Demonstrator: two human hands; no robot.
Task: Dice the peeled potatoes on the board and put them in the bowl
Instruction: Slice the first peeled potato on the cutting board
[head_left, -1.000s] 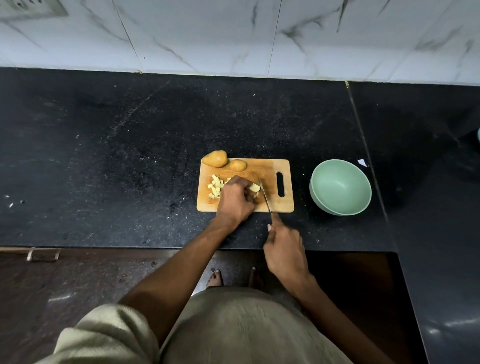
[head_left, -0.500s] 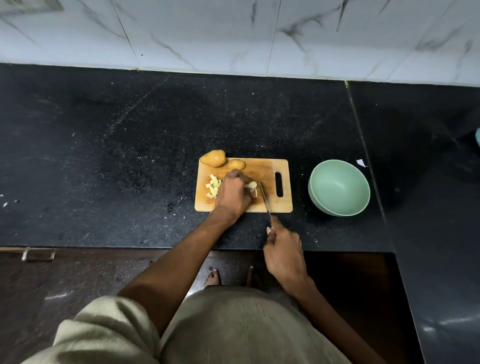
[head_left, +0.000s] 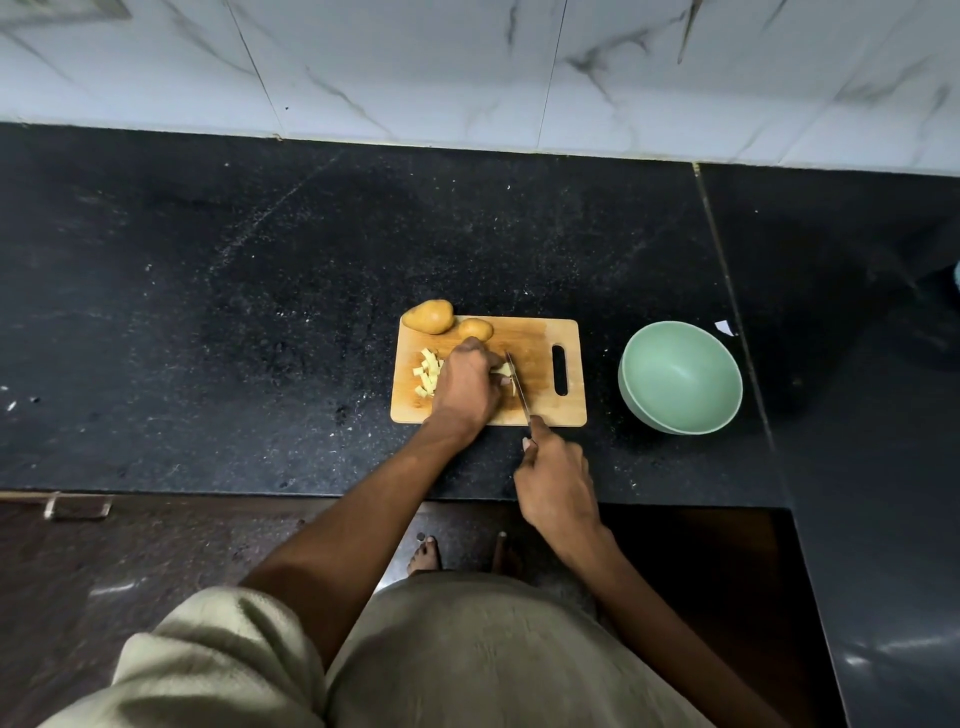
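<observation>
The knife (head_left: 518, 387) is gripped by the right hand (head_left: 558, 480); a potato piece (head_left: 503, 370) mid-board (head_left: 540, 332) is held under the left hand (head_left: 467, 387). Fingertips are best kept tucked back from the blade. The bowl (head_left: 680, 376), right of the board, holds nothing yet.

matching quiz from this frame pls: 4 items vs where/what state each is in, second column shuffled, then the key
Column 1
1. bowl
2. knife
3. diced pieces
4. larger whole potato

Column 2
A. left part of the cutting board, beside the left hand
B. far left corner of the board, overhanging its edge
C. on the counter right of the board, nothing in it
D. gripped by the right hand, blade over the board

Pairs: 1-C, 2-D, 3-A, 4-B
</observation>
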